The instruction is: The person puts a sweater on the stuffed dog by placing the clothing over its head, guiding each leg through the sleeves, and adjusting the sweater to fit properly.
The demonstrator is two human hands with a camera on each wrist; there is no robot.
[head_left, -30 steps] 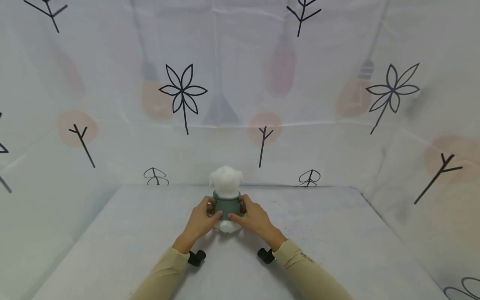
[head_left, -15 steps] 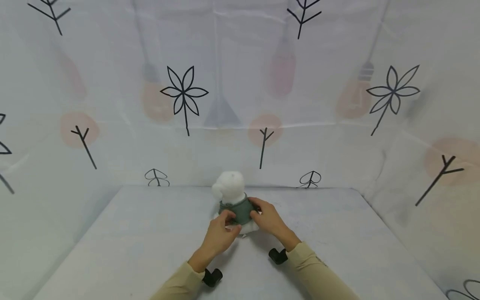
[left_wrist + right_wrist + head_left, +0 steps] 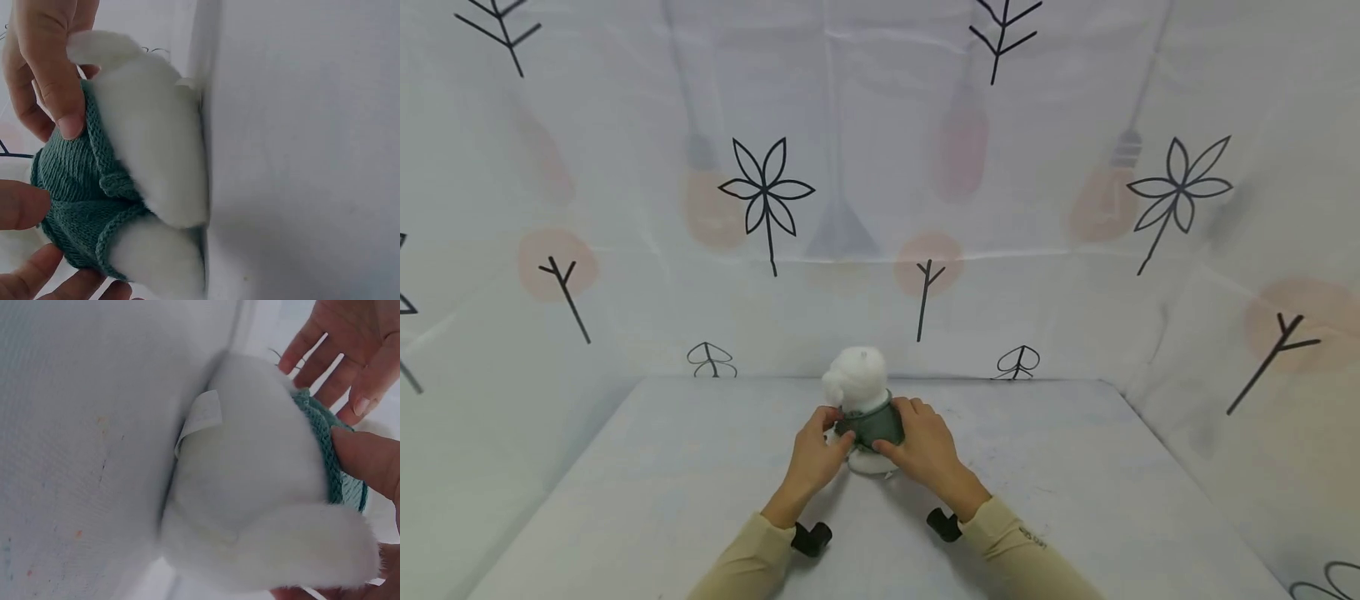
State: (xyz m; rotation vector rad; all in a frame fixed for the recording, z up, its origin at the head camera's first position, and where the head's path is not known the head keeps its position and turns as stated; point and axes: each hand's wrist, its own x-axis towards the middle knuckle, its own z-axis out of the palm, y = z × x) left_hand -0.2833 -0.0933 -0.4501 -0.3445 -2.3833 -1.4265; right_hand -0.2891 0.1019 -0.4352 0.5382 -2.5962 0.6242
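Observation:
A white plush animal toy [image 3: 859, 377] in a green knitted sweater [image 3: 878, 427] sits on the table, its head turned toward the left in the head view. At its left side, my left hand [image 3: 812, 457] has thumb and fingertips on the sweater; the left wrist view shows them on either side of the knit. My right hand [image 3: 929, 448] grips the other side, its thumb [image 3: 365, 456] pressing the sweater's lower edge. Part of the right fingers is hidden behind the toy. A white fabric tag [image 3: 203, 417] sticks out near the toy's base.
The white table [image 3: 1060, 475] carries small coloured specks in the right wrist view. Behind it hangs a white cloth [image 3: 1037, 208] printed with flowers and twigs. Black wrist cameras [image 3: 812, 540] sit under both wrists, below beige sleeves [image 3: 748, 558].
Over the second, the toy has turned its head to the left and shifted slightly right. My left hand came off to the toy's front, then moved back up around its left side.

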